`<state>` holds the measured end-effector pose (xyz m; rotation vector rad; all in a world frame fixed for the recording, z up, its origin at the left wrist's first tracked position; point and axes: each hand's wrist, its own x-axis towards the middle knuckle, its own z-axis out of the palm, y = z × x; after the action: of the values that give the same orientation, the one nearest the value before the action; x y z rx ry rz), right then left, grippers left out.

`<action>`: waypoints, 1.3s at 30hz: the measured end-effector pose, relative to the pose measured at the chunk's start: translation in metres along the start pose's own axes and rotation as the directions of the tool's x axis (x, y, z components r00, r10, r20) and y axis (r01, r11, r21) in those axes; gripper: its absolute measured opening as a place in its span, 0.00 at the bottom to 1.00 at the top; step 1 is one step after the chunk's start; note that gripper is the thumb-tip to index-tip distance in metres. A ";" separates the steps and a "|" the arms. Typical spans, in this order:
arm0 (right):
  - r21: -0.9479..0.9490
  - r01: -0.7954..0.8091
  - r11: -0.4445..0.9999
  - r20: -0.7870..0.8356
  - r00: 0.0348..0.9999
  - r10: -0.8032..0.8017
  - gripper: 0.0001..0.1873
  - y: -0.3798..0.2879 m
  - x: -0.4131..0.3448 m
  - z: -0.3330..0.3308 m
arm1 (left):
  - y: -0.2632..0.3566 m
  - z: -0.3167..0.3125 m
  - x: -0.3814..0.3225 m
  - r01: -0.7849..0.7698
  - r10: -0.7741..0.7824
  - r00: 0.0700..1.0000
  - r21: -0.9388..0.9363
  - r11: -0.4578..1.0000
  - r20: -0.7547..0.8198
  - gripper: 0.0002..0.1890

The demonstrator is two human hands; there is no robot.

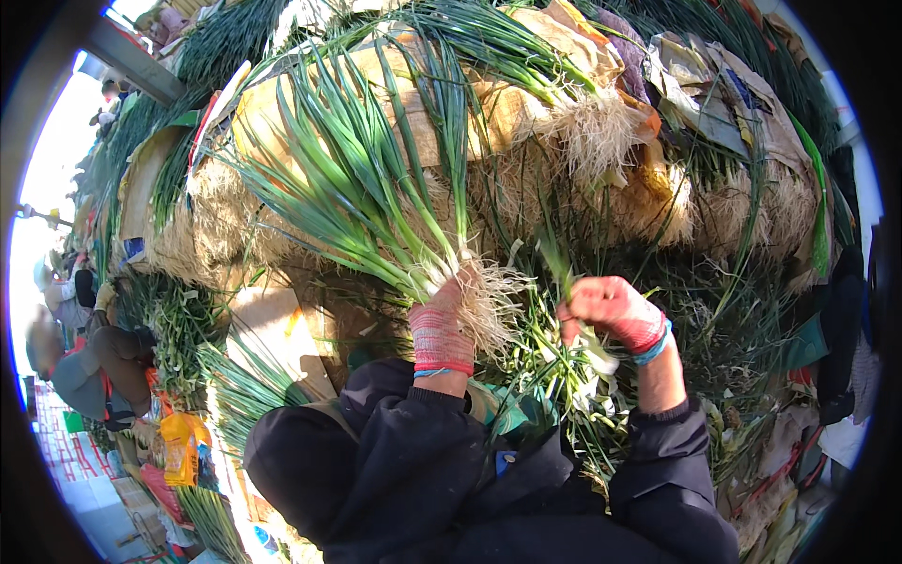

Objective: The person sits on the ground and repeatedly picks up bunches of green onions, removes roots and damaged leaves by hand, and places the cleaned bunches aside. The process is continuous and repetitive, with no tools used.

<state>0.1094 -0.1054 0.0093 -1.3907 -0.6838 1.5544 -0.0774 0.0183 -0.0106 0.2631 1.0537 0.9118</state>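
Observation:
My left hand, in a red-and-white knit glove, grips a bunch of green onions just above their pale roots. The long green leaves fan out away from me to the upper left, and the tangled roots point right. Off to the right, my right hand, in a red glove with a blue band at the wrist, pinches a thin green leaf, blurred where it sticks up. Below that hand lies a heap of stripped leaves and pale skins. The right fingertips are partly blurred.
Before me, stacked green onions show a wall of roots beneath tan sacking. A loose bunch rests on top. At left are a board, more green onions, a yellow bag and a seated person.

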 end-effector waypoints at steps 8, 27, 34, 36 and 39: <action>-0.529 0.216 0.821 -0.107 0.942 -0.317 0.26 -0.032 0.110 0.046 | -0.004 -0.002 -0.005 0.030 -0.034 0.998 0.079 0.996 0.050 0.17; -0.022 0.264 0.964 -0.280 0.924 -0.260 0.13 -0.015 0.125 0.036 | -0.012 -0.002 -0.004 -0.130 0.089 0.985 0.290 0.948 0.151 0.23; 0.000 0.224 0.975 -0.320 0.923 -0.212 0.11 -0.028 0.120 0.032 | -0.015 0.002 -0.003 -0.118 0.100 0.992 0.310 0.943 0.074 0.18; 0.096 0.210 0.973 -0.296 0.939 -0.173 0.12 -0.024 0.116 0.029 | -0.015 0.003 -0.005 -0.131 0.097 0.985 0.251 0.959 0.141 0.17; 0.126 0.216 0.968 -0.320 0.933 -0.166 0.15 -0.016 0.111 0.023 | -0.014 0.005 -0.006 -0.125 0.100 0.988 0.230 0.965 0.116 0.16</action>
<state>0.0967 0.0033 -0.0229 -1.3628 -0.4772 1.1789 -0.0673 0.0057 -0.0125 0.5694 1.0595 0.8641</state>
